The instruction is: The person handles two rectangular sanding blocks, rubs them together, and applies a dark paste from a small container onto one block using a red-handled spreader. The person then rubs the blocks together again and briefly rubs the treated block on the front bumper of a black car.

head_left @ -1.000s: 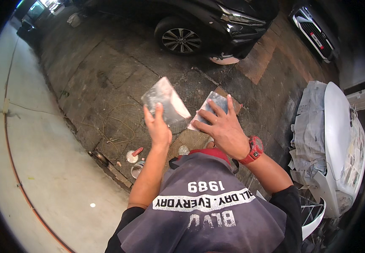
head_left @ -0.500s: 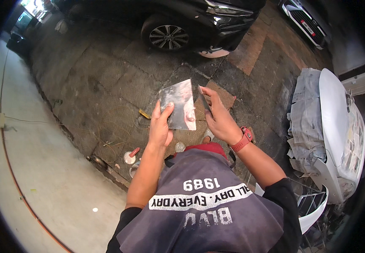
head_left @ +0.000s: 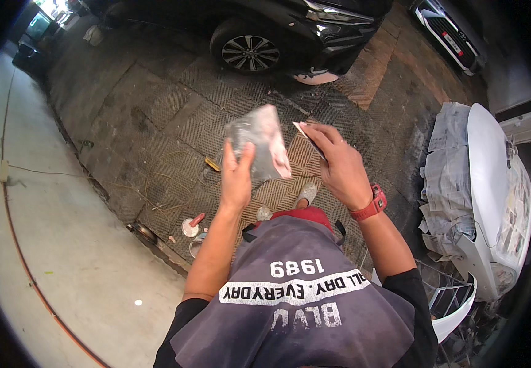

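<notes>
My left hand (head_left: 238,178) is closed on the lower left edge of a flat rectangular mixing plate (head_left: 250,142). The plate is grey and a little blurred, with pale pink paste (head_left: 274,142) smeared along its right side. Just to its right, my right hand (head_left: 342,162) grips a thin flat putty spreader (head_left: 305,133), seen nearly edge-on, with pink paste at its tip. The spreader and the plate are apart. A red watch (head_left: 373,203) circles my right wrist.
A round open can (head_left: 190,229) and a yellow-handled tool (head_left: 212,164) lie on the floor to the left. A dark car (head_left: 250,52) with pink paste on its bumper's lower corner stands ahead. At the right is a white bumper (head_left: 492,184) masked with newspaper.
My right hand has moved right with the putty spreader, away from the plate. The plate has tilted slightly in my left hand.
</notes>
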### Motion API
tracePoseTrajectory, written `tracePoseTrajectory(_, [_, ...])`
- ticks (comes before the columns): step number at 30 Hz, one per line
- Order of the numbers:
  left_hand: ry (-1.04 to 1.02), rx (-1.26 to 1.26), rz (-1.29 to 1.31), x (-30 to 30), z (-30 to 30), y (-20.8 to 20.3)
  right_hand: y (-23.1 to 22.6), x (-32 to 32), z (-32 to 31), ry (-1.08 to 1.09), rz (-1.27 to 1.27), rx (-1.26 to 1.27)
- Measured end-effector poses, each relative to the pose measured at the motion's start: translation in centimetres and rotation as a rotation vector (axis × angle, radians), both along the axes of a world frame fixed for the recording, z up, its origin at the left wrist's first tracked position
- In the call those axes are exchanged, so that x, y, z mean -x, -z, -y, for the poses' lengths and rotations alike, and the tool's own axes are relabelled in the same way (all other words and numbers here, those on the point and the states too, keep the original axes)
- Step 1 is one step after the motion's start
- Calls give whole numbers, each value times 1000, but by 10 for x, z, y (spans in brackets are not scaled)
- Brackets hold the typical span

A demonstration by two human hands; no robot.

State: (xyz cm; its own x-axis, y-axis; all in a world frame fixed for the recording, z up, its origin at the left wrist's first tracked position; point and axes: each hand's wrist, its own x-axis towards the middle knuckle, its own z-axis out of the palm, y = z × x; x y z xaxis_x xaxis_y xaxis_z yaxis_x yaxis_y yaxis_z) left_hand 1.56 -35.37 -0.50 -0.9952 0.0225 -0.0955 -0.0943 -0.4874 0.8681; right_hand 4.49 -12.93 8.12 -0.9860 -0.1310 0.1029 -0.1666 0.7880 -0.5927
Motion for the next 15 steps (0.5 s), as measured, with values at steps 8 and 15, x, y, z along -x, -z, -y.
tracePoseTrajectory(8, [-208,177,22,3,4,20,32,-23,22,-373,-193,-342])
tracePoseTrajectory(15, [-83,-79,138,13,24,22,1,-34,51,-474,-152,35])
